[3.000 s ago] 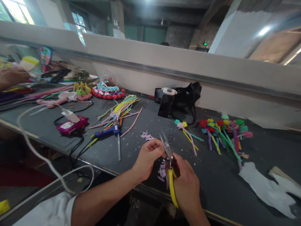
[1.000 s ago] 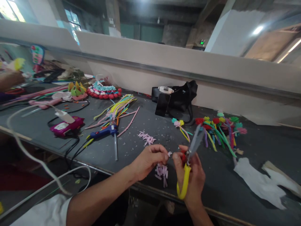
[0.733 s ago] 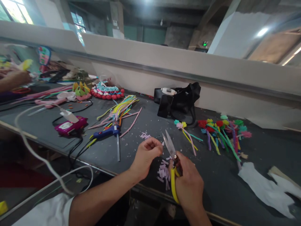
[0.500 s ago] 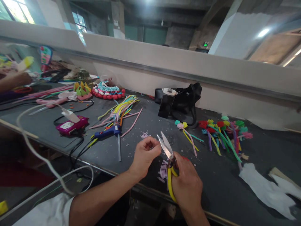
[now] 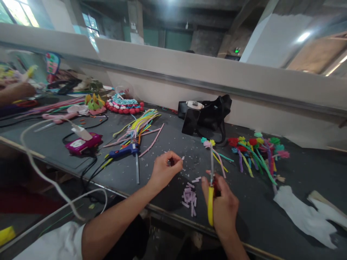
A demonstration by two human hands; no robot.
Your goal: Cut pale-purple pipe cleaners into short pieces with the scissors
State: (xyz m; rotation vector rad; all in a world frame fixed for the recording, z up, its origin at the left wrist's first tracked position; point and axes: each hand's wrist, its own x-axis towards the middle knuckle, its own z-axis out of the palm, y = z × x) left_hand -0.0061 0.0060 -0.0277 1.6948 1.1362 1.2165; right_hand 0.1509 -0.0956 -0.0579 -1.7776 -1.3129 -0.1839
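Near table edge [image 5: 173, 215]: right hand [image 5: 223, 206] grips scissors [image 5: 210, 195].

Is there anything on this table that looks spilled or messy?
Yes. Small pale scraps are scattered over the dark table ahead of the left hand, and short lilac cut pieces lie in a loose heap beside the right hand, which holds the scissors.

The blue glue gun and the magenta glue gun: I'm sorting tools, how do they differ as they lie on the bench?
The blue glue gun lies nearer the left hand, beside the loose coloured strips; the magenta glue gun lies farther left. The blue one has a clear glue stick lying by it; the magenta one bears a white label. Both lie flat on the dark bench with black cords.
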